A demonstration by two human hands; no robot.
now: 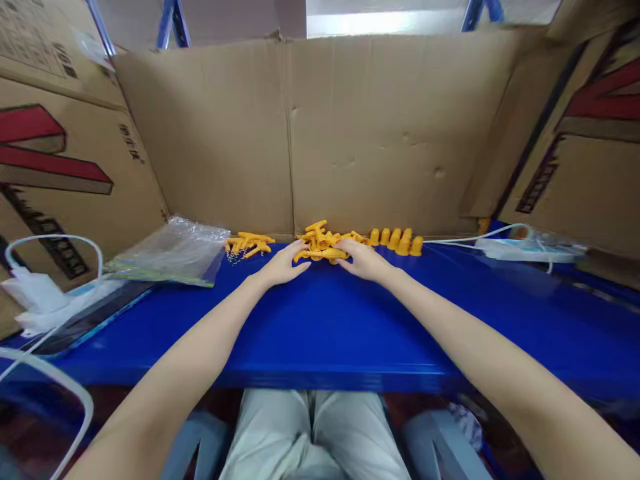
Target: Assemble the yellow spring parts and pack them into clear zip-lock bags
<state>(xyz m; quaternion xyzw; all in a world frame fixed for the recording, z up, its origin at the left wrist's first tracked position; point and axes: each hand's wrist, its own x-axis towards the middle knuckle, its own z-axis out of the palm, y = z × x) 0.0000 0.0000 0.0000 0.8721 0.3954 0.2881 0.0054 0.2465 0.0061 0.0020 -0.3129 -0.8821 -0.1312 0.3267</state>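
Note:
A heap of small yellow plastic parts point(320, 241) lies at the back middle of the blue table point(320, 327). My left hand point(283, 265) rests palm down at the heap's left edge, fingers stretched toward it and touching a part. My right hand point(361, 259) lies flat at the heap's right edge, fingertips on the parts. A smaller cluster of yellow parts point(249, 244) sits to the left, and a row of several yellow caps point(397, 240) stands upright to the right.
A cardboard wall point(320, 133) closes the back, with printed cartons at both sides. A clear plastic bag point(170, 252) lies at the left. White cables point(50, 240) and a white cloth are at far left; a white cable and bag point(525, 248) lie at the right.

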